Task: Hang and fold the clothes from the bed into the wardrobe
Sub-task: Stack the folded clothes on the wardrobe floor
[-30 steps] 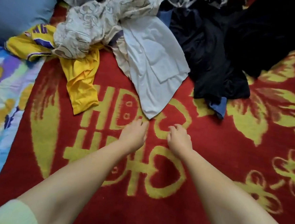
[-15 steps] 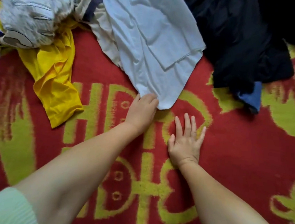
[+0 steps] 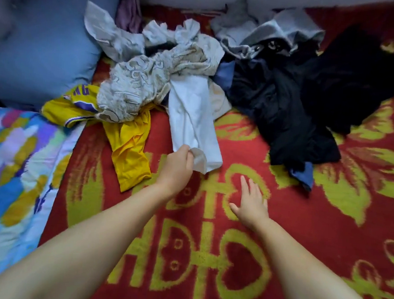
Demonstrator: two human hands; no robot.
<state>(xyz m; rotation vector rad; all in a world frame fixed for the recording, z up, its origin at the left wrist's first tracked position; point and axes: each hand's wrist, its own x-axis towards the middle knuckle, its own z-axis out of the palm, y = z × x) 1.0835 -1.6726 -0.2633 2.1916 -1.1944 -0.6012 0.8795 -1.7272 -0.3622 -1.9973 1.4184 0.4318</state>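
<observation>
Head view: a person's two bare forearms reach over a bed covered by a red blanket [image 3: 326, 230] with yellow motifs.
Hidden or cut off: the upper end of the white garment [image 3: 194, 116] runs under the cream patterned garment [image 3: 149, 82], so its full shape cannot be made out; the black clothes [image 3: 301, 98] merge into one dark mass with no readable seams; a blue cloth [image 3: 303, 174] shows only as a corner beneath that mass; the yellow jersey [image 3: 127, 148] is partly covered by the cream patterned garment.
White garment, place: on the red blanket at the pile's near edge, between the yellow jersey and the black clothes.
White garment, axis: long axis runs from the pile toward the person, its free end pointing at the person.
Left hand [image 3: 175, 169]: grip pinching the near corner of the white garment, fingers curled round the bunched cloth.
Right hand [image 3: 250, 203]: fingers spread and straight, just right of the white garment's near end, holding nothing; whether the palm touches the red blanket cannot be told.
Left of the pile: a blue pillow [image 3: 46, 43] and a multicoloured sheet [image 3: 13, 170].
Change from half a second ago: the garment's near part, then spread wide and flat, is now gathered narrow, with its corner lifted in the left hand; the right hand lay flat then and is now turned slightly.
</observation>
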